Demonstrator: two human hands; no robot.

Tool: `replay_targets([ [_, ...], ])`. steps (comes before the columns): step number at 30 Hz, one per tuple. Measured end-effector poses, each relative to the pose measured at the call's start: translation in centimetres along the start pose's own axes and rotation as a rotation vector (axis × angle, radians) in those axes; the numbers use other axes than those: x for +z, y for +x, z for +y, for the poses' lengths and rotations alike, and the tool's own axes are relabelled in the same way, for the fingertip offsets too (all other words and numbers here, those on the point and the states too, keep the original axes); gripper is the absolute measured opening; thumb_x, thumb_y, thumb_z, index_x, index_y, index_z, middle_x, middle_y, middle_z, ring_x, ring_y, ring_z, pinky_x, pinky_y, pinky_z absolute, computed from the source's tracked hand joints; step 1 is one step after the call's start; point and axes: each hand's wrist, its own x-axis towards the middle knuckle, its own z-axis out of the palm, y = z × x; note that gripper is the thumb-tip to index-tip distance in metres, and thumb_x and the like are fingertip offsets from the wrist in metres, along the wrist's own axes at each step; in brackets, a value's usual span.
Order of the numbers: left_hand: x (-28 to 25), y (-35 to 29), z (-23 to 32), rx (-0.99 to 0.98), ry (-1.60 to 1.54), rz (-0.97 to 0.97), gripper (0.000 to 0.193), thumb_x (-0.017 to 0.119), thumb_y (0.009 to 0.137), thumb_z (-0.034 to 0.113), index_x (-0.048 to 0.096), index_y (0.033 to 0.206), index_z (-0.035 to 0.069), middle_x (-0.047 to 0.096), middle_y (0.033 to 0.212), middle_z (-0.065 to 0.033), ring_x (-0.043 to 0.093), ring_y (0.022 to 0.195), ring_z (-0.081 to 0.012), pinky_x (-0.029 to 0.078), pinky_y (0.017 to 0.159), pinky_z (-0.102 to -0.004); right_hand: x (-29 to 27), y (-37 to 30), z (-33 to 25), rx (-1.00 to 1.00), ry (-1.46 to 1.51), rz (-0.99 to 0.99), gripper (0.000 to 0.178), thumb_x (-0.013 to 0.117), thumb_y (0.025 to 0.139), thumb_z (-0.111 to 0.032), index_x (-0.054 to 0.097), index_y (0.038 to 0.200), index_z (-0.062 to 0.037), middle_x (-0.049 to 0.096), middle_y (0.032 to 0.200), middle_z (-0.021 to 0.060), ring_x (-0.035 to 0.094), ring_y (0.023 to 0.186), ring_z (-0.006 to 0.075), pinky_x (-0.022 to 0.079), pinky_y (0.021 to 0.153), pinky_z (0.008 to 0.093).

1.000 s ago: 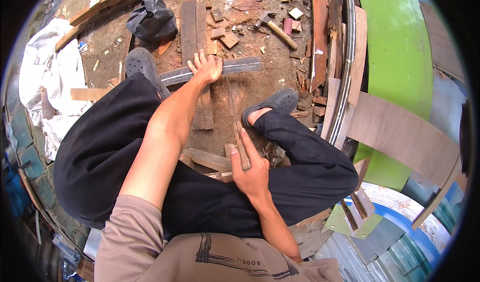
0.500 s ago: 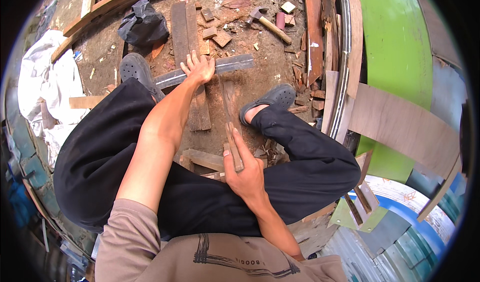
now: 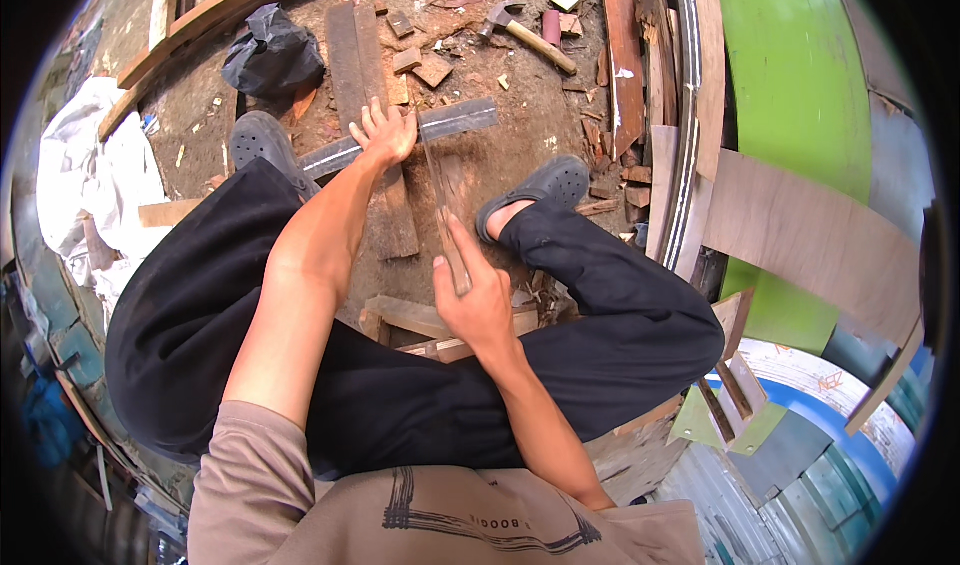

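A dark grey wooden strip (image 3: 465,117) with a pale line along it lies crosswise over a brown plank (image 3: 392,220) on the ground. My left hand (image 3: 388,135) presses down on the strip with its fingers spread. Gripped in my right hand (image 3: 477,308) is a handsaw (image 3: 456,263), its wooden handle pointing back toward me. The saw's thin blade, seen nearly edge-on, crosses the strip just right of my left hand. How deep it sits in the wood cannot be made out.
A claw hammer (image 3: 535,43) and several wood offcuts (image 3: 433,69) lie beyond the strip. My shoes (image 3: 545,187) flank the work. A black plastic bag (image 3: 273,53) rests at far left, near white cloth (image 3: 95,180). Long boards (image 3: 626,75) and a green panel (image 3: 800,85) line the right.
My right hand and the saw have moved forward, away from me, the blade reaching farther past the strip. My left hand stays on the strip. The whole view has shifted slightly.
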Motion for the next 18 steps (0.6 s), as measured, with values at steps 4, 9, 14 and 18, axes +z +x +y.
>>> replay_targets([
  [4,-0.1,0.0,-0.1,-0.002,-0.003,-0.004,0.054,0.036,0.099,0.051,0.048,0.139,0.016,0.006,0.164,-0.0186,0.0,0.152,-0.038,-0.005,0.117,-0.0613,-0.1,-0.8,1.0,-0.157,-0.042,0.036,0.054,0.059,0.09,-0.008,0.048,0.142,-0.0023,0.064,0.108,0.031,0.066,0.086,0.045,0.054,0.07,0.0439],
  [9,0.0,0.0,-0.1,-0.003,0.023,-0.01,0.057,0.035,0.099,0.05,0.046,0.141,0.013,0.005,0.164,-0.0187,-0.002,0.152,-0.0373,-0.005,0.118,-0.0607,-0.7,-2.3,1.0,-0.237,-0.065,0.065,0.054,0.059,0.089,-0.008,0.048,0.142,-0.0023,0.065,0.105,0.0314,0.066,0.086,0.0452,0.054,0.071,0.0438],
  [14,0.1,0.3,-0.2,0.003,-0.004,-0.012,0.061,0.035,0.099,0.051,0.042,0.144,0.01,0.005,0.164,-0.0187,-0.003,0.152,-0.0366,-0.006,0.117,-0.0608,-0.2,1.5,1.6,-0.097,-0.036,0.013,0.052,0.06,0.089,-0.008,0.049,0.14,0.0,0.063,0.115,0.0308,0.064,0.101,0.0427,0.052,0.084,0.0409],
  [18,0.1,0.3,-0.1,-0.005,0.009,-0.008,0.062,0.035,0.098,0.051,0.041,0.145,0.01,0.005,0.164,-0.0185,-0.003,0.152,-0.0362,-0.006,0.117,-0.0607,-2.2,-3.4,-0.2,-0.105,-0.012,0.014,0.048,0.061,0.089,-0.008,0.053,0.135,0.0037,0.063,0.121,0.03,0.062,0.116,0.0388,0.049,0.095,0.0367],
])
